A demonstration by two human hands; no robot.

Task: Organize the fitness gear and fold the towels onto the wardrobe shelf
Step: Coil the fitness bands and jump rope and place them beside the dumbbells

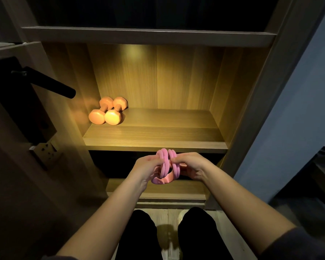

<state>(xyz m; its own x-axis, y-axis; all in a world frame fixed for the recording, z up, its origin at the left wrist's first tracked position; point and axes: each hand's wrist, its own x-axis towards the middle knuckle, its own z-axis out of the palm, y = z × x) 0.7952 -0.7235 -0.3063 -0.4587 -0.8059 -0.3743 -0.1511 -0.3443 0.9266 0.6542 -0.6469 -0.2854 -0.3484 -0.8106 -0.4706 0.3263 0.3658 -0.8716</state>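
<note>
The left hand (148, 166) and the right hand (192, 166) are held close together in front of the body. Each is closed on the pink band (166, 166), with the fingers curled round its loops from opposite sides. The band is gathered into several twisted coils that stand up between the two hands, and a flatter strip hangs below them. It is judged that the band is being wound or bundled so that it can be set down as one compact piece rather than a loose tangle. Two hands are needed because the coils would spring apart if only one side were pinched.

The band is carried in the air just in front of the front edge of the lit wardrobe shelf (167, 132) and does not touch it. Two orange dumbbells (108, 110) are laid side by side at the shelf's back left corner, touching each other, probably tucked there to leave the middle and right of the board free for the band and the towels. No towels are seen.

The shelf is of wood grain and is lit warmly from above, under an upper board (148, 35). A lower shelf (158, 190) is seen beneath the hands. A black door handle (51, 82) juts in at the left, and a pale wall (298, 109) stands at the right. The room is dim.
</note>
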